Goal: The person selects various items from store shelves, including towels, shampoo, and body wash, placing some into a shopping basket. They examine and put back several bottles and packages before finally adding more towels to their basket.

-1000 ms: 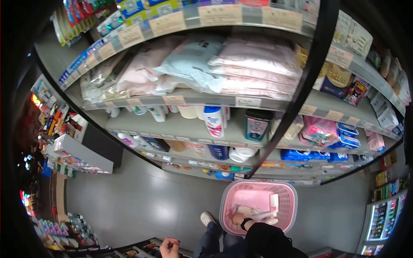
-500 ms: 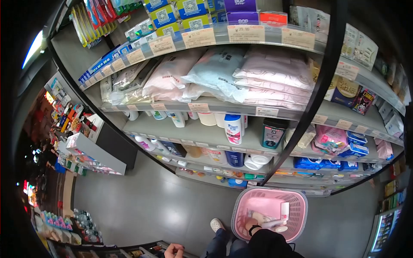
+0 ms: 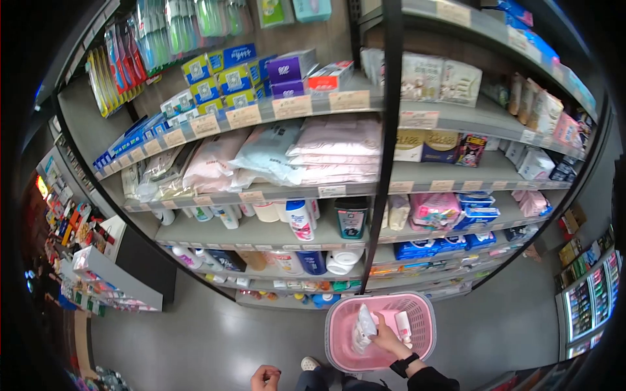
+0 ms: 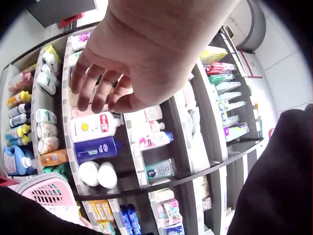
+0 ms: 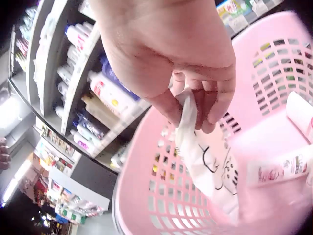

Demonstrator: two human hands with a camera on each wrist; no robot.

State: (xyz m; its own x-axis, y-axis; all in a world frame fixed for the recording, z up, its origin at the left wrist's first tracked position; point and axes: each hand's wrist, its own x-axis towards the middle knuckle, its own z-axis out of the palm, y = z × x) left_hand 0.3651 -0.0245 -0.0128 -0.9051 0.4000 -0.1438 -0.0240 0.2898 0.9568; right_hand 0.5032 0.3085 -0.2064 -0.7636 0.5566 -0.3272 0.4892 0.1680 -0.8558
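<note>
My right hand (image 3: 386, 337) pinches a soft white packet (image 5: 208, 159) with black line drawings, between thumb and fingers. The packet hangs inside the pink basket (image 3: 425, 335), toward its left side. A white tube with pink print (image 5: 279, 168) lies in the basket, and beside it is a white bottle (image 3: 402, 322). Nothing is in my left hand (image 3: 265, 378), which hangs to the left of the basket with its fingers loosely curled. In the left wrist view the shelves show behind that hand.
Shelving rises behind the basket, with shampoo bottles (image 3: 300, 219), bagged pink and blue packs (image 3: 267, 156) and toothbrushes (image 3: 179, 29). A black upright post (image 3: 385, 143) divides it. Grey floor (image 3: 215, 335) extends to the left, toward a counter (image 3: 117, 280).
My right hand has come up from the basket's bottom with the white packet in its grip. The head view has turned right and up; my left hand still hangs loosely.
</note>
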